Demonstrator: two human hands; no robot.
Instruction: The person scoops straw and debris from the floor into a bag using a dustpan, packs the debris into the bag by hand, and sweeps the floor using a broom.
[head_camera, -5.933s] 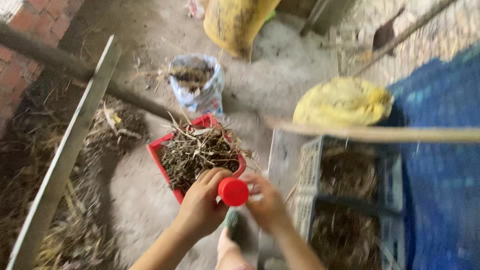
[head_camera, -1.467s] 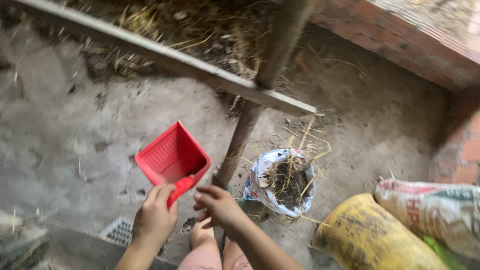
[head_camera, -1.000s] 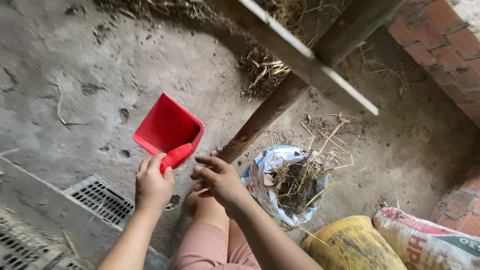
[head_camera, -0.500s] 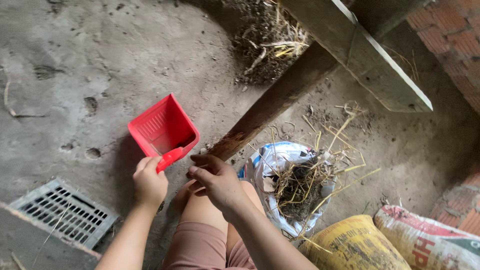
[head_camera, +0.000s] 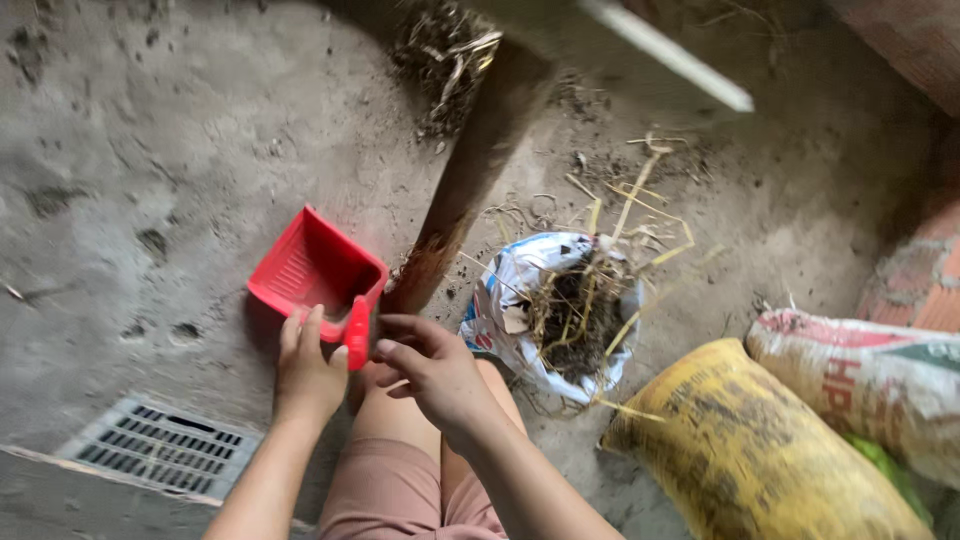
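Empty red dustpan (head_camera: 315, 275) held low over the concrete floor (head_camera: 150, 150)

Left hand (head_camera: 305, 365) grips its handle; right hand (head_camera: 430, 365) hovers open, holding nothing. Better keep the pan level beside the sack of straw (head_camera: 555, 310).

The dustpan (head_camera: 315, 272) sits left of centre on the floor (head_camera: 150, 150), the left hand (head_camera: 308, 368) on its handle and the right hand (head_camera: 432, 368) just beside it. A post (head_camera: 470, 170) runs between dustpan and open bag (head_camera: 545, 315) at centre, straw (head_camera: 580, 310) inside it. Two sacks (head_camera: 760, 460) lie lower right; a drain grate (head_camera: 165, 450) lies lower left.
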